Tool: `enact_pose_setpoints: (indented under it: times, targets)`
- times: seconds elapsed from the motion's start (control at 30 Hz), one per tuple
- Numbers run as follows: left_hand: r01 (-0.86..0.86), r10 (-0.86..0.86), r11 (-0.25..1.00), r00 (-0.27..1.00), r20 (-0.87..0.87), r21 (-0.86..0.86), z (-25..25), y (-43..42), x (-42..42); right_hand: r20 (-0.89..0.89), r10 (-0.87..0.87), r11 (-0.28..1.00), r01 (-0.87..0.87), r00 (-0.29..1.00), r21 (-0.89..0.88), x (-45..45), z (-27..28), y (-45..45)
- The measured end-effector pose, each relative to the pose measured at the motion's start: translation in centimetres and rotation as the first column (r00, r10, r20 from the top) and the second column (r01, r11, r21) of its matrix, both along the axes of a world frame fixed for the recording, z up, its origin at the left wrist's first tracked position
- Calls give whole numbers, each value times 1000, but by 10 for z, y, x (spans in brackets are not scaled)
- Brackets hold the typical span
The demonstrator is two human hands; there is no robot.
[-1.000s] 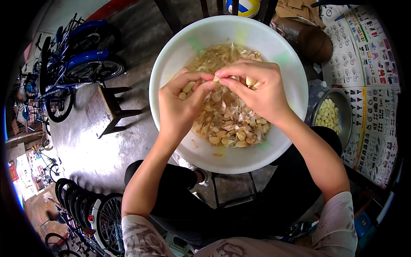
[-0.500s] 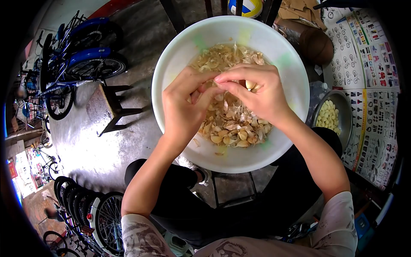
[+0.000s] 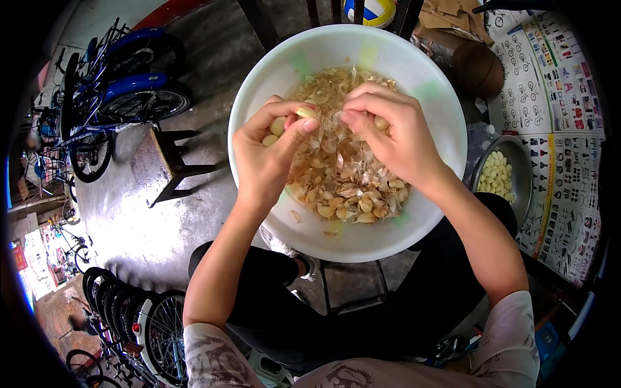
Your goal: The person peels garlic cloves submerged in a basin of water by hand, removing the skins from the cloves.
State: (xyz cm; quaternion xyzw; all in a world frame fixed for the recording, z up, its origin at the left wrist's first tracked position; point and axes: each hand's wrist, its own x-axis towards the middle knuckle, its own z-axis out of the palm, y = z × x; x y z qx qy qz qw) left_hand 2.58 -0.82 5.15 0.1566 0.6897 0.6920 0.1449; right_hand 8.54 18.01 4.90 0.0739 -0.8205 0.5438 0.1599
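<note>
Over the wide white basin point(image 3: 430, 139), my left hand point(image 3: 265, 155) pinches a peeled garlic clove point(image 3: 306, 113) between thumb and forefinger. Several more pale cloves point(image 3: 277, 126) rest in that palm behind the fingers. My right hand point(image 3: 404, 136) is closed, thumb against forefinger, at the right side of the basin. A garlic clove point(image 3: 381, 123) shows in its curled fingers, and a thin shred of skin appears at its fingertips. Below both hands, garlic skins point(image 3: 349, 161) float in the basin's water, with unpeeled cloves point(image 3: 365, 205) heaped toward the near side.
A metal bowl point(image 3: 525, 174) of peeled cloves stands right of the basin, by my knee. Left of me is a small wooden stool point(image 3: 155, 165). Bicycles point(image 3: 139, 90) line the left side. A ball point(image 3: 372, 11) and a printed sheet point(image 3: 569, 194) lie beyond and to the right.
My hands have drawn apart from where their fingertips met over the basin. The left hand moved left and turned, showing its cloves; the right shifted slightly to the right.
</note>
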Motion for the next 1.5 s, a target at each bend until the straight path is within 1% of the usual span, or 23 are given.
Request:
enact_pose_setpoints:
  times: [0.03,0.07,0.1,0.13,0.17,0.2,0.23,0.3,0.37,0.5,0.63,0.7,0.8,0.87,1.0,1.03,1.07,1.1,1.33,1.4,1.43,1.47,1.5]
  targets:
    - [24,-27,999,997,-75,-39,-2,0,-1,1,-1,1000,1,1000,0,-1,-1,3]
    - [46,-58,996,987,-148,-79,-3,0,-2,-65,-12,992,20,998,125,-2,-1,6]
    - [49,-60,996,987,-148,-78,-2,1,-2,-132,-15,968,47,991,248,-2,0,8]
    - [69,-94,989,975,-200,-129,1,1,-1,-131,-15,968,48,991,247,-3,1,6]
    - [85,-129,980,960,-249,-180,3,2,0,-189,-16,974,58,982,220,-4,4,2]
    - [86,-130,980,960,-249,-181,5,1,1,-245,-17,979,66,969,191,-5,5,-1]
    - [100,-161,968,950,-267,-229,6,1,2,-244,-18,979,67,970,191,-4,4,-1]
    - [116,-196,954,939,-282,-276,6,1,3,-268,63,952,22,961,305,-1,0,0]
    - [110,-219,950,901,-374,-293,5,2,3,-286,54,941,47,957,334,0,-2,2]
    - [136,-266,940,868,-419,-314,7,1,3,-312,59,906,80,948,416,3,1,3]
    - [146,-298,927,846,-442,-347,11,0,2,-381,51,931,93,923,352,0,3,0]
    - [152,-307,926,837,-453,-346,11,-1,1,-384,81,954,40,920,298,-1,3,1]
    - [142,-313,926,807,-500,-350,10,-2,0,-353,100,950,17,930,313,0,1,7]
    - [108,-330,915,753,-569,-388,12,0,1,-349,99,950,16,932,312,1,1,5]
    - [91,-338,903,754,-564,-420,15,-2,4,-348,117,948,0,930,317,1,1,5]
    - [89,-372,879,741,-559,-468,15,-4,4,-347,118,948,-1,930,318,1,1,6]
    - [87,-406,853,729,-551,-515,15,-4,4,-353,145,926,-1,924,378,1,1,7]
    - [87,-407,853,729,-551,-515,15,-4,4,-357,172,899,1,918,437,1,2,8]
    - [138,-417,858,751,-513,-496,14,-3,3,-337,189,877,-4,922,480,3,1,6]
    - [155,-405,872,760,-507,-465,12,-3,2,-208,143,917,-51,968,395,5,1,3]
    - [191,-380,892,806,-454,-408,10,-3,1,-208,144,917,-51,968,395,5,1,3]
    - [223,-358,911,846,-396,-348,10,-3,0,-185,128,941,-60,974,334,4,1,2]
    - [223,-358,911,845,-397,-347,10,-3,0,-162,114,960,-67,980,271,3,1,1]
